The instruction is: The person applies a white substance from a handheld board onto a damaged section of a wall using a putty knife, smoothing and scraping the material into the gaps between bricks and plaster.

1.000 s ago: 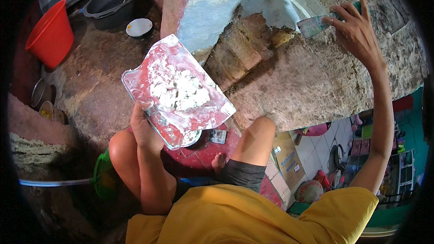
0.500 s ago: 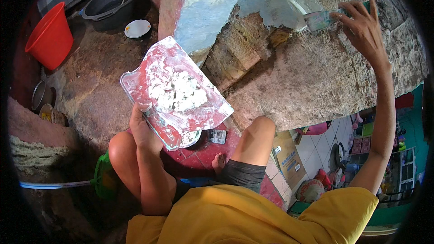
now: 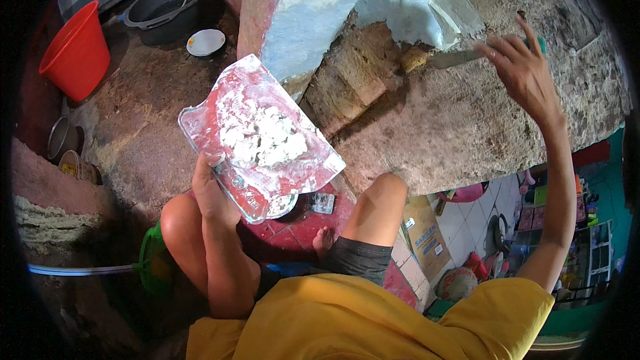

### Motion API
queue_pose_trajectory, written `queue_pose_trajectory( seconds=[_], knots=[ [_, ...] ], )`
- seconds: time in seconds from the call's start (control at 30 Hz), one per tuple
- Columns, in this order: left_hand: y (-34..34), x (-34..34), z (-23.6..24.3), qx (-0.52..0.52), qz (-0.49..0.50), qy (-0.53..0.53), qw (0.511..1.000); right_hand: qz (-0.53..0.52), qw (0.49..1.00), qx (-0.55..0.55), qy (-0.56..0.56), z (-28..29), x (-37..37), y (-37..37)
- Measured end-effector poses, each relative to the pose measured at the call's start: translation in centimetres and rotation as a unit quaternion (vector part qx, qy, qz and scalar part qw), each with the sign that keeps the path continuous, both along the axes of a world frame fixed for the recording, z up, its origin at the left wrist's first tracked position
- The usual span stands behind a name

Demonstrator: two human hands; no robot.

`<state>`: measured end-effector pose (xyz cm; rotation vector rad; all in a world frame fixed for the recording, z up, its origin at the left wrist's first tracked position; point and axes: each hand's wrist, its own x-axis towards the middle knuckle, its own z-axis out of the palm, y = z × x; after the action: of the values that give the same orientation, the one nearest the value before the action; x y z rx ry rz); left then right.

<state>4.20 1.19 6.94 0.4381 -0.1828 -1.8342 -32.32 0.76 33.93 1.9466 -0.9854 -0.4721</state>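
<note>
My left hand [image 3: 215,193] grips the lower left edge of a bent red sheet [image 3: 301,179] smeared with white. A lumpy heap of white putty [image 3: 263,137] lies on the sheet. Up at the right, my right hand [image 3: 525,77] is closed round the green handle of a putty knife [image 3: 457,59]. Its blade points left, near the lower edge of a pale blue-white coated patch [image 3: 397,3] on the rough wall; whether it touches the wall I cannot tell. Left of the blade, bare brown material shows in a broken hollow [image 3: 357,67].
Beneath the sheet, a bowl with white putty [image 3: 283,207] partly shows beside a small dark box [image 3: 321,203] on red tiles. A red bucket [image 3: 77,53], a black tub [image 3: 167,12] and a white plate [image 3: 206,42] stand at the far left. A cardboard box [image 3: 427,243] lies at right.
My right hand has moved a little left and down with the putty knife, whose blade now shows nearly edge-on. My left hand and the sheet have hardly moved.
</note>
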Motion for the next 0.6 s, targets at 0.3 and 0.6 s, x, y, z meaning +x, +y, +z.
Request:
queue_pose_trajectory(
  seconds=[0.3,0.6],
  knots=[
    [-0.2,-0.1,-0.4,-0.002,0.002,-0.022,1.0,0.004,0.999,-0.034,0.021,1.6,-1.3,-0.4],
    [-0.3,0.1,-0.8,-0.02,0.011,-0.022,1.0,0.027,0.997,-0.041,0.063,2.7,-1.9,-2.4]
  ],
)
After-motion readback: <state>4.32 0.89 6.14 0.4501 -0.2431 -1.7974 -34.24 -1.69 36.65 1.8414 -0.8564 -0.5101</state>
